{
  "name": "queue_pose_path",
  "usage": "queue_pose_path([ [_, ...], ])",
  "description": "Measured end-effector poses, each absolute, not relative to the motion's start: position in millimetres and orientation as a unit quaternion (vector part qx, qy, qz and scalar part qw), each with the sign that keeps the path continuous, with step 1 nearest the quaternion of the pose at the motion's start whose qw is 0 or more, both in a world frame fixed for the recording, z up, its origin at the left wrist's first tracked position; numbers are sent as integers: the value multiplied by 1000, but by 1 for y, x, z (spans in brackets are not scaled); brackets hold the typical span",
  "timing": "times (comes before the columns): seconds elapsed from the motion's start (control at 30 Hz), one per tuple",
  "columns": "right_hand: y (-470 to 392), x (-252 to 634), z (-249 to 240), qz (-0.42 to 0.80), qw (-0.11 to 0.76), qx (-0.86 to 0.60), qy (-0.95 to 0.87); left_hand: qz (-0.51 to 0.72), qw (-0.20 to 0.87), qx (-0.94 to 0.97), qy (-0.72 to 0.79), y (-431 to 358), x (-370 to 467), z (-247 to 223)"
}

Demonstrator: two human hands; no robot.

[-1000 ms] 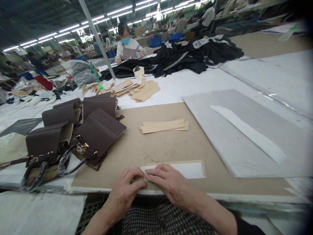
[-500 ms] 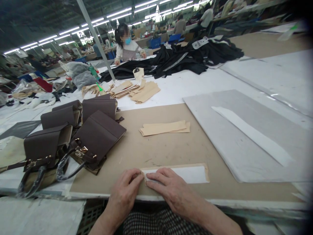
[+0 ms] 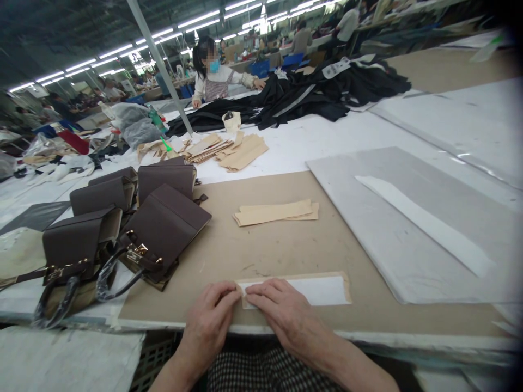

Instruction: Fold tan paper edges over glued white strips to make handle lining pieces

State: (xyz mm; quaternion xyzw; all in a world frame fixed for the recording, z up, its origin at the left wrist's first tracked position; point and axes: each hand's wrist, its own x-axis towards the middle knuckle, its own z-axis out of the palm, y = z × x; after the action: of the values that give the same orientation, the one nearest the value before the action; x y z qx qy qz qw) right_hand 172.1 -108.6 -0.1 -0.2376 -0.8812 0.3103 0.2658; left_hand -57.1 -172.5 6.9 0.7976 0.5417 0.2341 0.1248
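A long white strip (image 3: 327, 291) lies on a slightly larger beige backing piece (image 3: 347, 288), whose border shows around it, near the table's front edge. At its left end is my left hand (image 3: 212, 310), thumb and forefinger pinched together on the beige edge. My right hand (image 3: 281, 310) lies over the strip's left part, fingers stretched out and resting on it. The fingertips of both hands are close together, and the strip's left end is partly hidden under them. Beyond them, a few beige strips (image 3: 273, 212) lie overlapped on the brown board (image 3: 220, 250).
Dark brown handbags (image 3: 163, 234) with wrapped handles stand to the left. A grey-white sheet (image 3: 388, 234) with a loose white strip (image 3: 425, 223) lies to the right. Behind are stacked beige pieces (image 3: 245, 152), a small cup (image 3: 231, 122), black fabric (image 3: 302, 98) and a masked co-worker (image 3: 216, 81).
My right hand's fingers have drawn closer together on the strip, while my left hand stays at its end. The co-worker's arm has reached out toward the black fabric.
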Motion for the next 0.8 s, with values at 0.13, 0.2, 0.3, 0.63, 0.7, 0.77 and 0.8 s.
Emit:
queue_pose_path([
  [0.13,-109,172,-2,306,266,-237,-883,278,166,768,552,-171,-56,7],
  [0.2,-109,172,-3,303,267,-237,-884,252,145,792,537,-172,-56,8],
  [0.3,-110,172,-2,299,259,-240,-887,209,114,825,512,-173,-55,9],
  [0.63,-118,162,3,216,212,-285,-910,320,160,693,626,-171,-46,7],
  [0.7,-119,161,3,214,208,-289,-910,324,137,674,649,-166,-42,5],
  [0.77,-119,161,3,223,208,-290,-907,327,117,668,658,-162,-39,2],
  [0.8,-119,162,3,229,210,-290,-905,329,109,668,658,-160,-38,0],
])
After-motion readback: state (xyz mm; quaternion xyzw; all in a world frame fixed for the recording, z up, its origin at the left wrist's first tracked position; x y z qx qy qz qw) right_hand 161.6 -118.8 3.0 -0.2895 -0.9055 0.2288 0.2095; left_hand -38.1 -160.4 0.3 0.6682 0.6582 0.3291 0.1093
